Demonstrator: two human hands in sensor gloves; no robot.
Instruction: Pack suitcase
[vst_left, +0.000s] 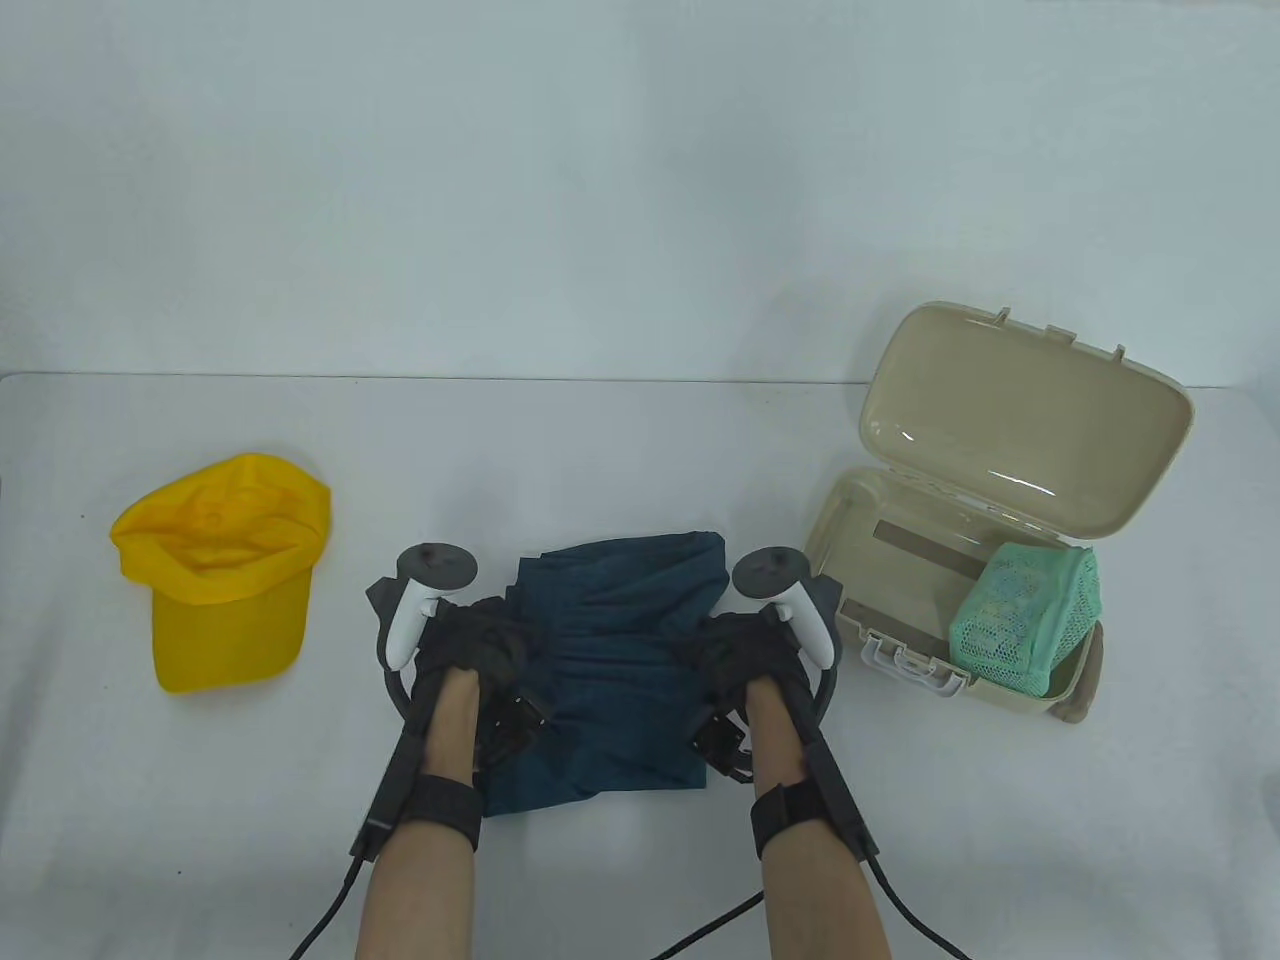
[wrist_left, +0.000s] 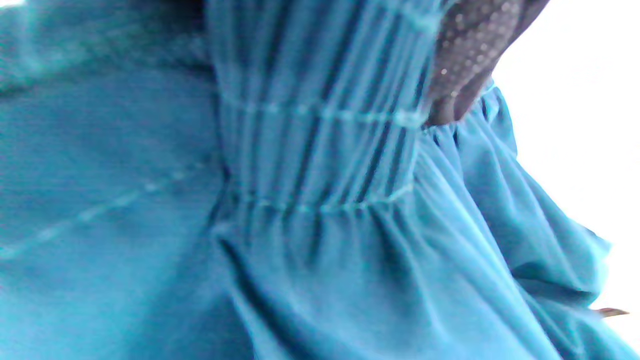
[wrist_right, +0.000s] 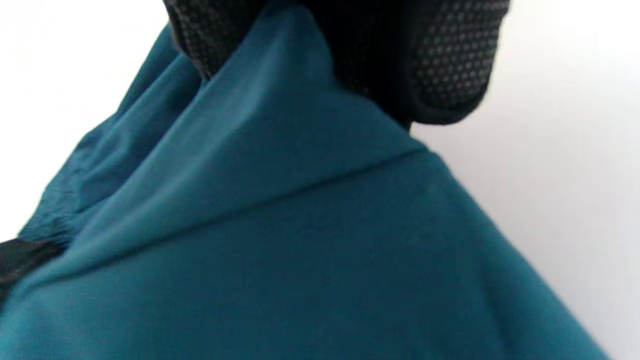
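A dark teal garment (vst_left: 610, 660) with an elastic waistband lies bunched on the table between my hands. My left hand (vst_left: 487, 650) grips its left side; in the left wrist view a gloved finger (wrist_left: 465, 60) presses the gathered waistband (wrist_left: 320, 160). My right hand (vst_left: 722, 655) grips its right side; in the right wrist view gloved fingers (wrist_right: 445, 60) pinch a fold of the cloth (wrist_right: 280, 210). A beige suitcase (vst_left: 870, 520) stands open at the right with its lid up. A green mesh bag (vst_left: 1030, 615) sits in it.
A yellow cap (vst_left: 225, 565) lies on the white table at the left. A brownish thing (vst_left: 1085, 690) shows behind the suitcase's right corner. Cables run from my wrists off the bottom edge.
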